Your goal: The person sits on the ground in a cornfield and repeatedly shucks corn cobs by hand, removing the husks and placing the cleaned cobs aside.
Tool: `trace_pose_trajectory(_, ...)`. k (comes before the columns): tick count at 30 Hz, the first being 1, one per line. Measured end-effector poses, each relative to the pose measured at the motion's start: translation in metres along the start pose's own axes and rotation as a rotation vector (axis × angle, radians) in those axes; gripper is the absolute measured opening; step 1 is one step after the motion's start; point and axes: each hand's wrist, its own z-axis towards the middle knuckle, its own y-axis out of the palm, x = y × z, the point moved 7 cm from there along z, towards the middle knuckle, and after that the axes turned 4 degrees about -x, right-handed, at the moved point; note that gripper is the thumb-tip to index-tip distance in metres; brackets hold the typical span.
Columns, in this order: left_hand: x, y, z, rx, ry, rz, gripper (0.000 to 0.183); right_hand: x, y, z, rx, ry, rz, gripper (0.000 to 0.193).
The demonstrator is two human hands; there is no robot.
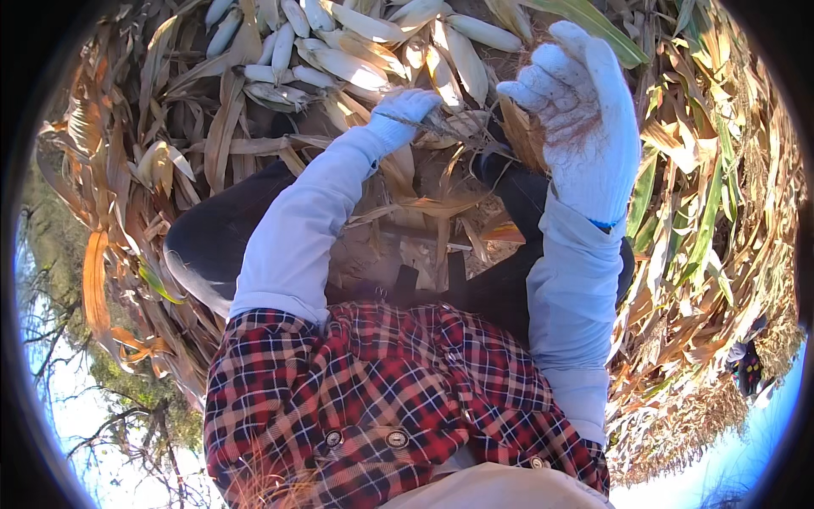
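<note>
Dry corn stalks (110, 170) are banking up at far left, trees (140, 416) standing beyond. Dark-trousered legs (220, 229) are bending beneath the arms; pale corn ears (365, 72) are lying piled ahead of them. Left hand (404, 109) — white-gloved — is gripping a thin dry stalk (445, 131), fingers folded. Right hand (589, 110), gloved too, is standing raised and half open — holding nothing visible, brown fibres (572, 140) clinging. Green-streaked leaves (712, 195) are heaping at far right.

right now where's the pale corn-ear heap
The pale corn-ear heap lies upper centre-left in the head view, beyond the white-gloved left hand.
</note>
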Motion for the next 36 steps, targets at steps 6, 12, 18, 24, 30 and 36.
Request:
trace_pose_trajectory(6, -0.038, -0.097, -0.127, 0.343, -0.813, -0.882, 0.069, 0.024, 0.026, -0.023, 0.177, 0.006, -0.382, 0.032)
trace_pose_trajectory(12, 0.016, -0.178, -0.186, 0.582, -0.434, -1.557, 0.051, 0.108, 0.050, -0.076, 0.051, 0.273, -0.793, 0.050)
trace_pose_trajectory(18, 0.059, -0.191, -0.182, 0.539, -0.282, -1.481, 0.045, 0.140, 0.091, -0.118, 0.085, 0.256, -0.957, 0.079)
trace_pose_trajectory(24, 0.058, -0.205, -0.173, 0.434, -0.373, -1.342, 0.041, 0.150, 0.059, -0.130, 0.230, 0.271, -0.792, 0.062)
trace_pose_trajectory(30, 0.021, -0.156, -0.141, 0.456, -0.428, -1.220, 0.035, 0.165, 0.034, -0.126, 0.317, 0.328, -0.770, 0.058)
trace_pose_trajectory(36, 0.006, -0.138, -0.129, 0.545, -0.481, -0.861, 0.033, 0.176, 0.022, -0.117, 0.361, 0.301, -0.753, 0.053)
